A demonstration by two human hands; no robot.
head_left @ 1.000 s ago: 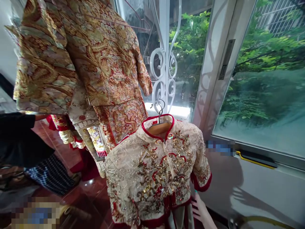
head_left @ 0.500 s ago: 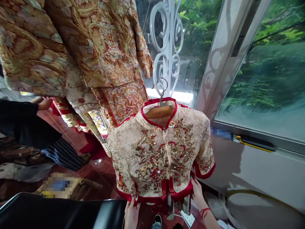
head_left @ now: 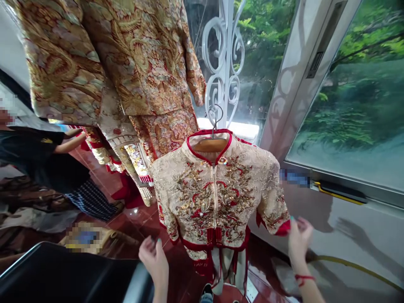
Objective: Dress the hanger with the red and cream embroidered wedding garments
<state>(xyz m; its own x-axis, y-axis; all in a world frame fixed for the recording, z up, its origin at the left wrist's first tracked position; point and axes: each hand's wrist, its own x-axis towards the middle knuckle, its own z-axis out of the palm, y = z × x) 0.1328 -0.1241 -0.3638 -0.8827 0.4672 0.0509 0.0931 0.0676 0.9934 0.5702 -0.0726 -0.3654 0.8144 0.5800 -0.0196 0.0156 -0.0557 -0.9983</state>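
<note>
A cream jacket (head_left: pixel 217 198) with gold sequins and red trim hangs on a wooden hanger (head_left: pixel 210 144) in front of me. My right hand (head_left: pixel 298 237) pinches the red cuff of its right-hand sleeve. My left hand (head_left: pixel 154 256) hovers just left of the jacket's lower hem, fingers loosely curled, touching nothing that I can see. A red string circles my right wrist.
Larger gold brocade garments (head_left: pixel 126 63) hang above left. A white scrolled window grille (head_left: pixel 224 63) and a glass window (head_left: pixel 350 92) stand behind. Another person in a black top (head_left: pixel 34 158) stands at far left. A black chair back (head_left: pixel 63 273) sits at bottom left. A yellow hose (head_left: pixel 356 266) lies on the right.
Both hands left the jacket's bottom hem. The right hand moved out to the sleeve cuff and the left hand drew back to the left.
</note>
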